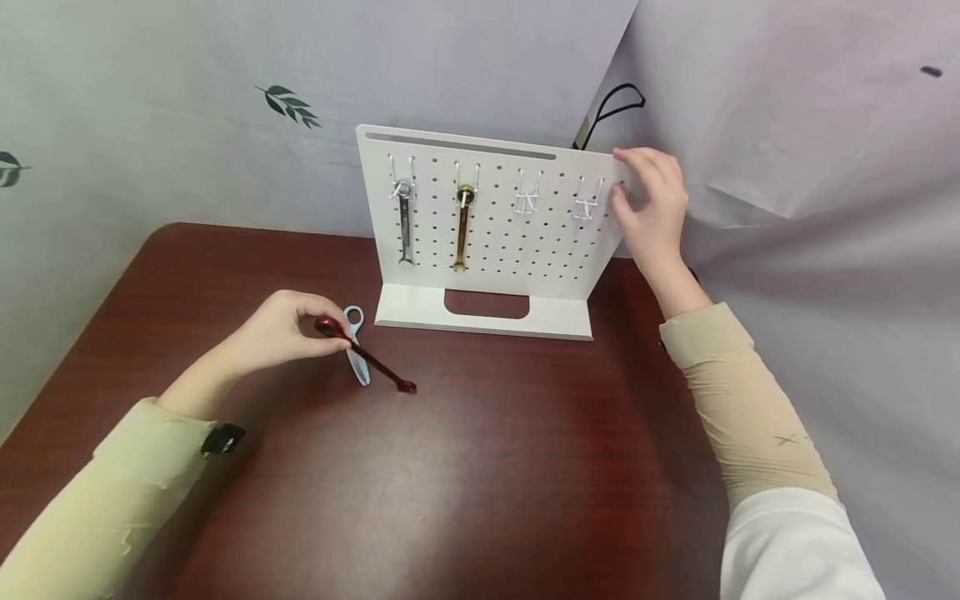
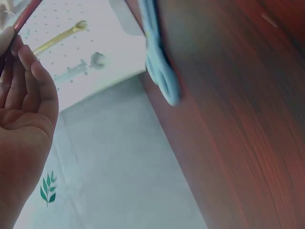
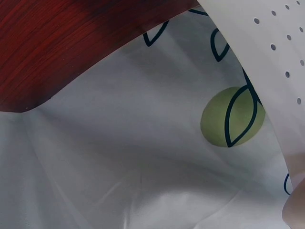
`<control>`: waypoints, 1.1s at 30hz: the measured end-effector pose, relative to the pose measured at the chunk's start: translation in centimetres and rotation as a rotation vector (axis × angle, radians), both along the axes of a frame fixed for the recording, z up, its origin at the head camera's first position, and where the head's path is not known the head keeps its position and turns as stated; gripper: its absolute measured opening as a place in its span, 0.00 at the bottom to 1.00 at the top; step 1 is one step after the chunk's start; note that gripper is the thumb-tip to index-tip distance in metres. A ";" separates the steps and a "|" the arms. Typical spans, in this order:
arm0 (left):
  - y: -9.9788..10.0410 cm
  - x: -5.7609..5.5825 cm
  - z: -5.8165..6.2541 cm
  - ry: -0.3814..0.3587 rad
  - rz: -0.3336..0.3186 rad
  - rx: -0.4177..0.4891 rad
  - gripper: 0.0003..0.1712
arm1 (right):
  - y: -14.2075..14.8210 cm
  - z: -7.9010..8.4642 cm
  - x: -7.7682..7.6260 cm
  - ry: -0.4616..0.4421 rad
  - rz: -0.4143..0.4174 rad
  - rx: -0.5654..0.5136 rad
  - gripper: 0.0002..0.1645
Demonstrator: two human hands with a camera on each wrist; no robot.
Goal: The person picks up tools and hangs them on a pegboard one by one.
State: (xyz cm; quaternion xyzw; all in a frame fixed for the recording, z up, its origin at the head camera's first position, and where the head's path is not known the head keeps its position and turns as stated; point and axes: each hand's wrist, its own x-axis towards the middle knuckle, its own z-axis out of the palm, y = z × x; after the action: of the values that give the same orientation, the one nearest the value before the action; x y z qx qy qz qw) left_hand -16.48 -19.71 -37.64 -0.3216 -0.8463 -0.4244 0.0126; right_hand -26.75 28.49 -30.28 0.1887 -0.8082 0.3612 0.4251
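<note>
My left hand (image 1: pixel 276 333) pinches a dark red wrench (image 1: pixel 378 367) near one end, between thumb and fingers. The wrench slants down to the right, overlapping light blue scissors (image 1: pixel 360 372) on the table in the head view. At the upper right corner of a white pegboard (image 1: pixel 495 287), my right hand (image 1: pixel 660 208) grips the board's edge. Two wrenches hang on the board's left half: a silver wrench (image 1: pixel 406 225) and a gold wrench (image 1: pixel 462 229). To their right are two white wire hooks (image 1: pixel 527 193) with nothing hung on them.
The pegboard stands on its flat base at the back of the dark red-brown table (image 1: pixel 465 467). Pale cloth with leaf prints (image 1: pixel 288 105) hangs behind and to the right. A black strap loop (image 1: pixel 622 98) sticks up behind the board.
</note>
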 end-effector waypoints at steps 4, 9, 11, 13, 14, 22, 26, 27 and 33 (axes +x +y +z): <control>1.6 -1.0 -0.3 -0.025 0.011 0.056 0.12 | 0.0 0.0 -0.1 0.002 0.007 0.003 0.22; 3.6 -2.2 -0.7 -0.126 0.029 0.138 0.09 | 0.0 0.0 0.0 -0.008 0.007 0.004 0.22; 4.5 -2.7 -0.8 -0.162 0.038 0.169 0.08 | 0.0 -0.1 0.0 -0.010 0.005 0.005 0.22; 5.4 -3.2 -0.9 -0.201 0.050 0.206 0.09 | 0.1 -0.1 0.0 -0.009 0.005 0.003 0.22; 5.9 -3.4 -0.9 -0.221 0.057 0.226 0.09 | 0.1 -0.1 0.0 -0.008 0.004 0.003 0.22; 10.4 -4.9 -1.0 -0.317 0.094 0.326 0.13 | 0.0 -0.1 -0.1 0.000 0.006 -0.002 0.22; 12.9 -5.4 -0.7 -0.338 0.108 0.345 0.12 | 0.0 -0.1 -0.1 0.006 0.004 -0.002 0.22; 13.6 -5.5 -0.6 -0.342 0.116 0.350 0.12 | 0.0 -0.1 -0.1 0.007 0.004 -0.003 0.22; 17.0 -6.3 0.3 -0.421 0.176 0.431 0.09 | 0.1 0.0 -0.1 0.002 0.002 -0.005 0.22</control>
State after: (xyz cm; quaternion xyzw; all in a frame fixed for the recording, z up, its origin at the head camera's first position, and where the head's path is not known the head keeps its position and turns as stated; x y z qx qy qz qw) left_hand -22.80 -2.69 -37.37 -0.1420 -0.7456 -0.6484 -0.0584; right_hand -26.81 28.54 -30.28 0.1889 -0.8065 0.3637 0.4261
